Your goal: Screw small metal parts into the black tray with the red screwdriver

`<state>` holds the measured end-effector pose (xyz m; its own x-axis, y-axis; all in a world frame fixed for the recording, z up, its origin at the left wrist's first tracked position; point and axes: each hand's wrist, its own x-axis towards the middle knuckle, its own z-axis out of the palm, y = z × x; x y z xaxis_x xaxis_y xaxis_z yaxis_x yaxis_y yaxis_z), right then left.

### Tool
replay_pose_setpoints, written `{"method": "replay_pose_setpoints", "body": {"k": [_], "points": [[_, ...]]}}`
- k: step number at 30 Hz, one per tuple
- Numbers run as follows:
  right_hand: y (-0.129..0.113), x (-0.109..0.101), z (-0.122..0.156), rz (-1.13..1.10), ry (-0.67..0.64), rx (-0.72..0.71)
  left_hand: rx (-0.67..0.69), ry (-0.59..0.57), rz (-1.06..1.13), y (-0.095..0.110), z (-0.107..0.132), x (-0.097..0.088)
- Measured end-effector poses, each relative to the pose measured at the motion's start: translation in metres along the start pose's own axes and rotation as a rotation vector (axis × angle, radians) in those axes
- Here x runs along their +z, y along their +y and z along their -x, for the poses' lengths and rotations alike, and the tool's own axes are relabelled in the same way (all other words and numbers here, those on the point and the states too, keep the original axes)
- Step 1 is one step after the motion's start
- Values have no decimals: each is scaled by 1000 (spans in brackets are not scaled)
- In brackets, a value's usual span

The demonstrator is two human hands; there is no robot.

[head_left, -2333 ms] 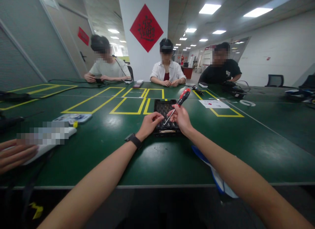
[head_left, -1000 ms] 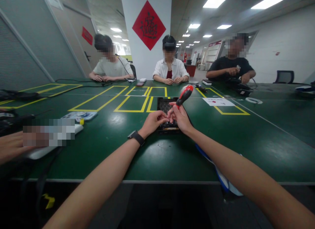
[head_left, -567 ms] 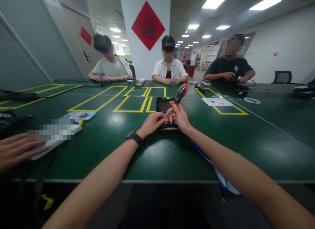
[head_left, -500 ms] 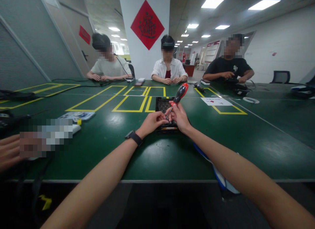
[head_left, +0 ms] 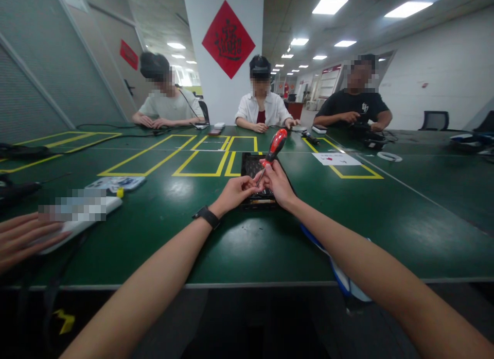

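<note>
A screwdriver (head_left: 277, 146) with a red and black handle leans over an open black case, handle up and to the right. My right hand (head_left: 280, 183) is closed around its lower end, near the red collar and thin shaft. Thumb and fingers of my left hand (head_left: 236, 190) are pinched together at the shaft's tip; whatever small piece lies between them is hidden. Beneath both hands, the black case (head_left: 247, 205) holds rows of small dark parts, partly covered by my fingers.
Another person's hand (head_left: 23, 235) rests by a white device (head_left: 90, 209) at the left. A printed sheet (head_left: 335, 159) and a white ring (head_left: 389, 156) lie to the right. Blue-and-white material (head_left: 343, 279) hangs over the near table edge. Three people sit opposite.
The whole view has shifted slightly. My hands keep nearly the same hold on the screwdriver. The person opposite in the middle has moved a hand outward to the right.
</note>
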<state>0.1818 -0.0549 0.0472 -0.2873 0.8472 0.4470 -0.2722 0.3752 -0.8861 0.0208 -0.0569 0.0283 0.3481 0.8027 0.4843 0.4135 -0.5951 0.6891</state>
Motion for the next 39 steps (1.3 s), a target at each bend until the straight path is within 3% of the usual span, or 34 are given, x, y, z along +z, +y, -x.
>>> {"method": "replay_pose_setpoints", "body": {"k": [5, 11, 17, 23, 30, 36, 39], "points": [[1, -1, 0, -19, -18, 23, 53, -72, 8, -3, 0, -2], [7, -3, -3, -42, -2, -18, -4, -35, 62, 1, 1, 0], [6, -5, -4, -40, -22, 12, 34, -130, 104, 3, 1, -2], [7, -4, -4, -50, -28, -6, 6, -28, 34, 7, 1, -2], [7, -4, -5, -48, -43, 9, 27, -113, 47, 0, 1, -2], [5, -2, -4, -51, -3, -33, 4, -42, 70, 2, 1, 1], [4, -2, -3, -46, -22, -26, 5, -60, 57, 0, 1, 0]]}}
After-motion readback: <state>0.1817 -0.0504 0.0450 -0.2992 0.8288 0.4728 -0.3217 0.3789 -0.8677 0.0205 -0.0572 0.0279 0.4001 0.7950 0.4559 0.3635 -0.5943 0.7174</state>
